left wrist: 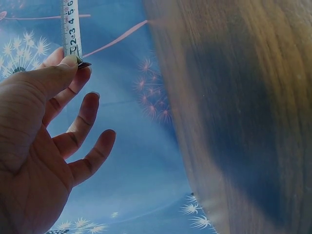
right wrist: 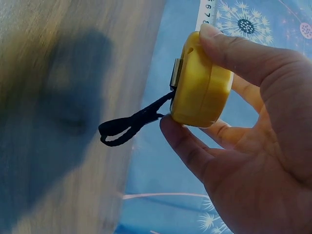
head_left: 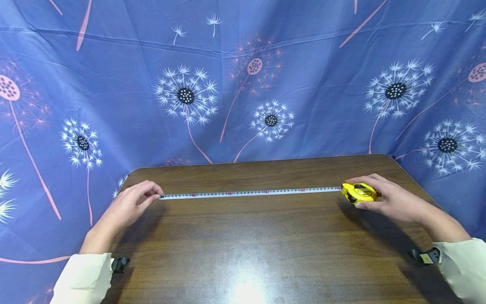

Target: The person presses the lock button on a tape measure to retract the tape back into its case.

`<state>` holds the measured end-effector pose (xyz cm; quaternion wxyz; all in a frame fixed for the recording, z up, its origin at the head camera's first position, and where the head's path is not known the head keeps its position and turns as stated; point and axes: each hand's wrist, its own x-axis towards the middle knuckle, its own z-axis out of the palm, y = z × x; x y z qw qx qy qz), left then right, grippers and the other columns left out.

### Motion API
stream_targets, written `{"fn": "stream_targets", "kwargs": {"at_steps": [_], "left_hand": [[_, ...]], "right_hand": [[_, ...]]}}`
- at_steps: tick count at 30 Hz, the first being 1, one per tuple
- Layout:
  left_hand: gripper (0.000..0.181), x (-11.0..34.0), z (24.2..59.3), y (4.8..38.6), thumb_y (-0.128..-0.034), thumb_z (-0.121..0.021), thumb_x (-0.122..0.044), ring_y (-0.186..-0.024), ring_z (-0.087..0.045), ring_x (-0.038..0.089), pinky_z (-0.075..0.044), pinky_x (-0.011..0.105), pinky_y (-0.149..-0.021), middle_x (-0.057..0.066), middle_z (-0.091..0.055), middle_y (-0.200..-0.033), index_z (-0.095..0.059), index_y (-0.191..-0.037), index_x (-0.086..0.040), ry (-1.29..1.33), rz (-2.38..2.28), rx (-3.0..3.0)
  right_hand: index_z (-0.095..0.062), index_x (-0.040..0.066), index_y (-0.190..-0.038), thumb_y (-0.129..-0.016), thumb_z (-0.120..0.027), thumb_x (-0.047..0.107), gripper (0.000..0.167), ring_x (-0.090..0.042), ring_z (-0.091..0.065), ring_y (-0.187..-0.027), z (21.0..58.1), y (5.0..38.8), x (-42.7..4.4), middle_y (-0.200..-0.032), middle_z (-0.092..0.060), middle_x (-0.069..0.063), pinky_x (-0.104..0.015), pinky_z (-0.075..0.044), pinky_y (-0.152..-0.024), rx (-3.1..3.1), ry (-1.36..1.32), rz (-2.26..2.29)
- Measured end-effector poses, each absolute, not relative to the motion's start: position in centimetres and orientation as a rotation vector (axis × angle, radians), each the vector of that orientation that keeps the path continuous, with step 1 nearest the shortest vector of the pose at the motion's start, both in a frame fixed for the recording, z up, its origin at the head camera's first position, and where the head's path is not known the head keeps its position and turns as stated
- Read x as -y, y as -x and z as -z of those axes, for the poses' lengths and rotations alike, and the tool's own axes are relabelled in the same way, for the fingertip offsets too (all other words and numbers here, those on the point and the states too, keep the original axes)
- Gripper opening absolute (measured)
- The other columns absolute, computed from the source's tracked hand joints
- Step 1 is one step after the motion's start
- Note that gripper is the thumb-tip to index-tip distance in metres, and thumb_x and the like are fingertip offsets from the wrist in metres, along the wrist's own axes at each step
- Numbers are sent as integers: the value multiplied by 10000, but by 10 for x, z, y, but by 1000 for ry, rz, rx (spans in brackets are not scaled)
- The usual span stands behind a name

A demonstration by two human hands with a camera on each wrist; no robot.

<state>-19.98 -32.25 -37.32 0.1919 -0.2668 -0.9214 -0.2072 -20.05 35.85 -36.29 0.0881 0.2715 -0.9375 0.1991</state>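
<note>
A yellow tape measure (head_left: pixel 358 193) sits in my right hand (head_left: pixel 398 202), gripped between thumb and fingers. Its white blade (head_left: pixel 247 193) stretches leftward, nearly level, above the tabletop. At the far end, my left hand (head_left: pixel 130 202) pinches the blade's tip between thumb and forefinger. In the left wrist view, the metal end hook (left wrist: pixel 84 64) pokes out past the thumb, and the other fingers are spread loosely. The right wrist view shows the yellow case (right wrist: pixel 200 87) edge-on, a black wrist strap (right wrist: pixel 129 127) hanging from it.
Beneath both hands lies a brown wooden table (head_left: pixel 228 236) with rounded far corners. A blue cloth (head_left: pixel 319 84) printed with dandelions hangs behind and at the sides. Black bands (head_left: pixel 120 264) show at the cuffs of the pale sleeves (head_left: pixel 85 276).
</note>
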Motion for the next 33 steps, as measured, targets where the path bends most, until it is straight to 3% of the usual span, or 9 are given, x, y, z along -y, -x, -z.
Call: {"fn": "stream_targets", "kwargs": {"at_steps": [5,15,33], "left_hand": [[226,323,375,200,-920,-749,7,-825,-628,74,-568,401,-696,-99,-667,-904,-675,-992,-194,747,583,2586],[237,324,379,200,-923,-754,-8,-833,-623,66,-550,331,-708,-126,-663,-907,-676,-994,-221,728,578,2596],[226,320,379,196,-934,-746,-17,-847,-626,73,-541,393,-720,-136,-667,-923,-678,-1004,-222,732,579,2600]], "right_hand": [[-609,214,-1394,-828,-884,146,633,-75,-530,-952,366,202,-357,-1171,-584,-32,-270,-475,-724,2771,-823,-612],[-619,181,-1390,-815,-889,115,638,-79,-528,-972,367,205,-355,-1181,-599,-61,-274,-473,-722,2729,-833,-587],[-611,205,-1403,-829,-880,126,638,-80,-534,-996,368,210,-347,-1207,-593,-57,-274,-475,-739,2724,-851,-600]]}}
